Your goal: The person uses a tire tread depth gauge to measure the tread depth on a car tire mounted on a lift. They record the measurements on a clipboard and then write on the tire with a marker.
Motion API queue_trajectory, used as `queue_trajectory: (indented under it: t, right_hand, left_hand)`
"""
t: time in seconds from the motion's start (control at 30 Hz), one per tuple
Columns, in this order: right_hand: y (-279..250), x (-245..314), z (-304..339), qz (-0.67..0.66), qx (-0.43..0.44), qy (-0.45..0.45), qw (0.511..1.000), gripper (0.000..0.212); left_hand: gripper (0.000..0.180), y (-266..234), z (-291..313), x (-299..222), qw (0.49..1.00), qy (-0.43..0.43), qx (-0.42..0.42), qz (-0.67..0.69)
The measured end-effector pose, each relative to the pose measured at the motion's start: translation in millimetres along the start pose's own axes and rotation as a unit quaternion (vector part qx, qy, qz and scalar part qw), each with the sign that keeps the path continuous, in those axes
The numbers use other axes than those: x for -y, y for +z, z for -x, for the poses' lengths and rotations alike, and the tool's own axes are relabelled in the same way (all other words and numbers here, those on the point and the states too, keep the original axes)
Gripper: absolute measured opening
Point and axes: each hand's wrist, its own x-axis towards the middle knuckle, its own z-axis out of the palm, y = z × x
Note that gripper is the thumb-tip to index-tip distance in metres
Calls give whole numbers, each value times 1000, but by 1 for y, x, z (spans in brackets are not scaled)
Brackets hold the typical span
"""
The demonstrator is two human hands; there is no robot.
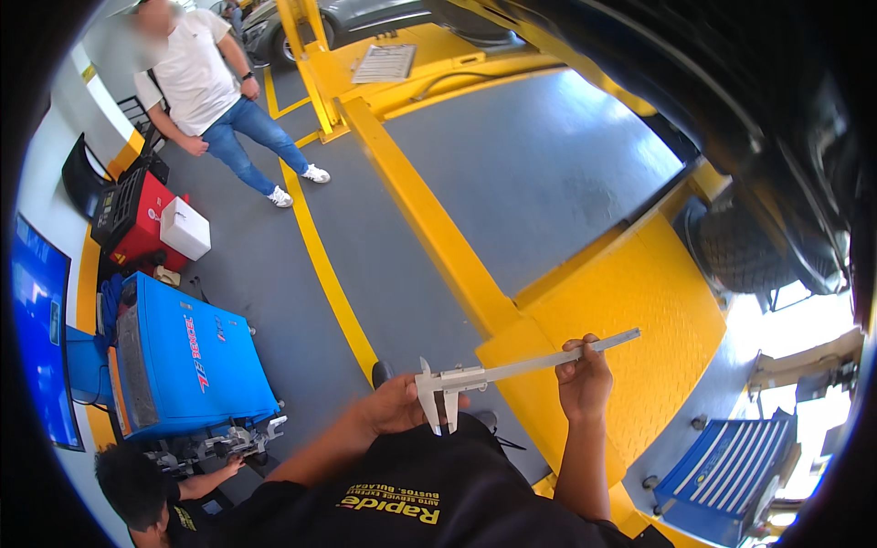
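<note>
While held up over the yellow ramp [639, 301], caliper [512, 370] gripped at both ends: left hand [397, 406] wrapped by the jaws, right hand [585, 379] pinching the bar. Jaws nearly shut, on nothing. Nothing measured yet.

Screen [41, 333]: tall blue-lit panel on the far left wall.
Box [184, 228]: white carton resting on the red machine.
Sheet [384, 63]: pale printed sheet lying flat on the yellow lift, top centre.
</note>
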Motion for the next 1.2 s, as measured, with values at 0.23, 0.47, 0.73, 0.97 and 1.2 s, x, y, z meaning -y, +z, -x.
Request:
queue_trajectory:
  t: [0.23,0.47,0.73,0.97,1.2]
  right_hand:
    - [189,-78,-32,94,66,11,993,15]
    - [348,-161,-75,75,143,61,985,15]
    - [464,-247,-159,109,205,59,971,14]
    - [573,-295,-261,91,197,88,972,15]
    - [704,-333,-350,97,222,124,962,14]
  left_hand:
    - [82,-87,103,-93,990,110,-88,17]
    - [51,-140,176,-205,954,201,-214,63]
    - [30,-252,149,-305,871,301,-385,50]
    - [29,-324,120,-446,838,314,-443,56]
    - [30,-371,125,-595,826,319,-464,10]
